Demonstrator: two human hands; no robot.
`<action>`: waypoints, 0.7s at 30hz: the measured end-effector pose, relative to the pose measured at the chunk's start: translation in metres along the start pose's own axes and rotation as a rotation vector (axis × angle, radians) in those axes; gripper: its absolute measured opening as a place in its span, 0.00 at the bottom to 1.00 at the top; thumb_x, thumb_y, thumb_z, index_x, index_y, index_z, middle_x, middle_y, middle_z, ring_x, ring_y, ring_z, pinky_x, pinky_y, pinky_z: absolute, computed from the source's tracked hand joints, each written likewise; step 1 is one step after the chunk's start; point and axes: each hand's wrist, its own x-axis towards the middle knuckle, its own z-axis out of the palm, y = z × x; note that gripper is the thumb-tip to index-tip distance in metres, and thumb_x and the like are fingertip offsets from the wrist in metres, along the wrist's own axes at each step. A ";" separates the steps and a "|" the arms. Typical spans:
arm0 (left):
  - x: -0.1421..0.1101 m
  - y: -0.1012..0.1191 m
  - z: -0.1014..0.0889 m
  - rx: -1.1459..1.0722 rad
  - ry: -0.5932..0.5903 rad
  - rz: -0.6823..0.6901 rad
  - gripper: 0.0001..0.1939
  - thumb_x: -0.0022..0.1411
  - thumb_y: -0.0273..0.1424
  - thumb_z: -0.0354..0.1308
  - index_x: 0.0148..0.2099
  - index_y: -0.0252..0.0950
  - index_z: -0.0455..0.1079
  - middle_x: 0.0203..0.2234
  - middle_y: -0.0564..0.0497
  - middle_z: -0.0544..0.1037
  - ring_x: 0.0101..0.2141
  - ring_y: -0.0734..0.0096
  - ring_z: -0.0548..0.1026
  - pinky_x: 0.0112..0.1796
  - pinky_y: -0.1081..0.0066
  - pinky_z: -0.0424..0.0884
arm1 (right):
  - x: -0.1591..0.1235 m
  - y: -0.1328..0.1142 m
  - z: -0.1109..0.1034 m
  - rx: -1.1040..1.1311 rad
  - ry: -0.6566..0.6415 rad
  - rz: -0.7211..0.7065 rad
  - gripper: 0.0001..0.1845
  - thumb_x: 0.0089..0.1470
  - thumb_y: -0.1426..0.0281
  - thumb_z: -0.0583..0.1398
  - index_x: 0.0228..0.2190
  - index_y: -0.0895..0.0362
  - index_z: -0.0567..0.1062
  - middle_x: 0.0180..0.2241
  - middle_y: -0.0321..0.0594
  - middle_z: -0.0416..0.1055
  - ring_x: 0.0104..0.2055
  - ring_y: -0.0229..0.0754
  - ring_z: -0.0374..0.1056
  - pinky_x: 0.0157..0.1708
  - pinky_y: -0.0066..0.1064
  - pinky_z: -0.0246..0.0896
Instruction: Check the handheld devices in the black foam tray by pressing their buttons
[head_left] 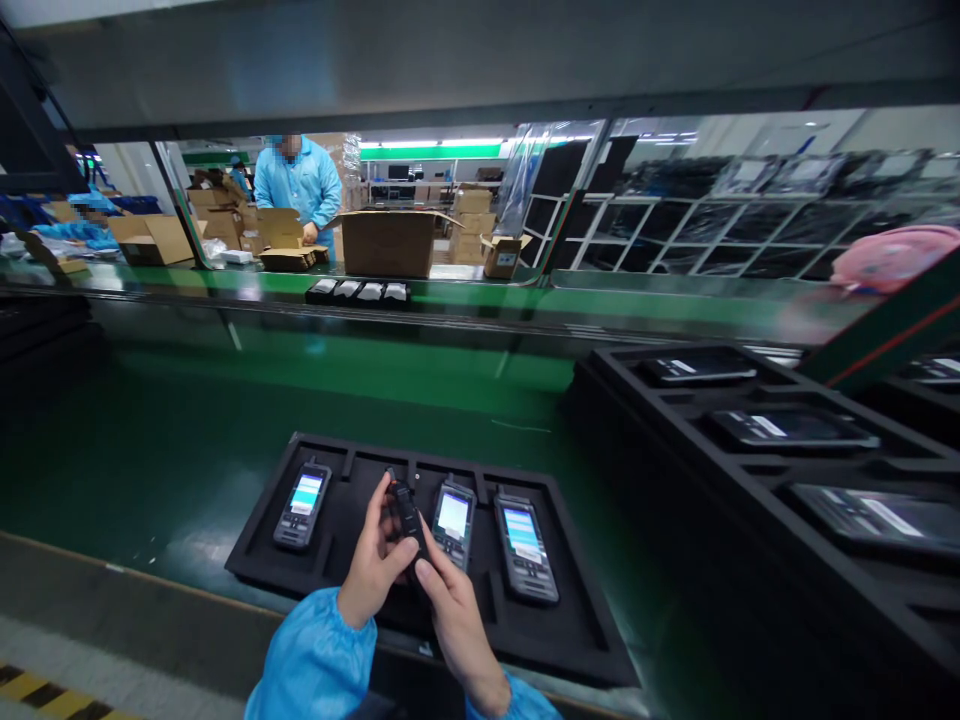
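Note:
Between my two hands is a black handheld radio phone, turned edge-on so its side buttons face me. My left hand wraps its left side, thumb on the near edge. My right hand grips the lower right side, its thumb close to the left one. Underneath lies a black foam tray with recesses. Three similar devices sit in it with lit screens: one at the left, one just right of my hands and one farther right. My fingers partly cover the middle one.
At right stands a stack of black foam trays holding several dark devices. The green work surface has dark foam stacked at far left. Beyond it are a small tray of white pieces, cardboard boxes and a person in blue.

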 end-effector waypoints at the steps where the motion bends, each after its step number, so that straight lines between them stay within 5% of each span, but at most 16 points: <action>1: 0.000 0.000 0.000 0.016 0.011 -0.014 0.46 0.56 0.43 0.61 0.68 0.44 0.37 0.55 0.42 0.65 0.48 0.59 0.70 0.43 0.67 0.72 | 0.001 0.000 0.001 -0.020 -0.002 0.002 0.26 0.56 0.54 0.61 0.55 0.45 0.66 0.57 0.35 0.60 0.62 0.49 0.52 0.61 0.43 0.46; 4: 0.002 -0.002 -0.001 0.096 0.073 -0.014 0.45 0.57 0.45 0.58 0.68 0.44 0.36 0.52 0.42 0.67 0.44 0.61 0.73 0.40 0.67 0.74 | 0.003 -0.004 0.004 -0.087 -0.002 -0.002 0.26 0.58 0.51 0.57 0.54 0.48 0.68 0.55 0.37 0.64 0.61 0.49 0.53 0.62 0.46 0.41; 6: 0.007 -0.003 -0.006 0.156 0.137 0.021 0.43 0.58 0.47 0.55 0.68 0.43 0.36 0.53 0.43 0.66 0.44 0.61 0.73 0.44 0.65 0.72 | 0.002 -0.007 0.002 -0.143 0.036 -0.021 0.26 0.58 0.50 0.55 0.53 0.49 0.70 0.53 0.40 0.66 0.57 0.51 0.59 0.59 0.47 0.50; 9: 0.018 -0.002 -0.019 0.268 0.240 0.055 0.40 0.61 0.46 0.51 0.68 0.44 0.36 0.56 0.44 0.61 0.50 0.60 0.69 0.51 0.62 0.66 | -0.004 -0.010 -0.014 -0.252 0.199 -0.097 0.25 0.58 0.49 0.55 0.49 0.51 0.75 0.51 0.44 0.68 0.51 0.52 0.66 0.53 0.46 0.61; 14: 0.029 -0.002 -0.035 0.545 0.313 -0.007 0.47 0.56 0.37 0.58 0.68 0.39 0.32 0.56 0.38 0.62 0.54 0.51 0.65 0.53 0.54 0.60 | -0.007 -0.011 -0.048 -0.453 0.427 -0.201 0.23 0.56 0.53 0.56 0.48 0.53 0.75 0.48 0.46 0.69 0.51 0.54 0.64 0.54 0.48 0.58; 17: 0.026 -0.003 -0.026 0.697 0.302 -0.022 0.50 0.53 0.31 0.59 0.69 0.38 0.31 0.54 0.34 0.63 0.52 0.42 0.66 0.50 0.47 0.61 | -0.007 -0.009 -0.053 -0.555 0.444 -0.208 0.24 0.57 0.55 0.54 0.50 0.54 0.73 0.49 0.46 0.68 0.52 0.54 0.63 0.54 0.50 0.58; 21: 0.022 -0.001 0.001 0.841 0.308 0.100 0.44 0.54 0.27 0.55 0.68 0.34 0.39 0.61 0.35 0.53 0.63 0.43 0.43 0.59 0.46 0.41 | -0.004 -0.008 -0.046 -0.700 0.444 -0.213 0.27 0.57 0.57 0.52 0.54 0.57 0.69 0.51 0.49 0.65 0.55 0.57 0.59 0.57 0.53 0.52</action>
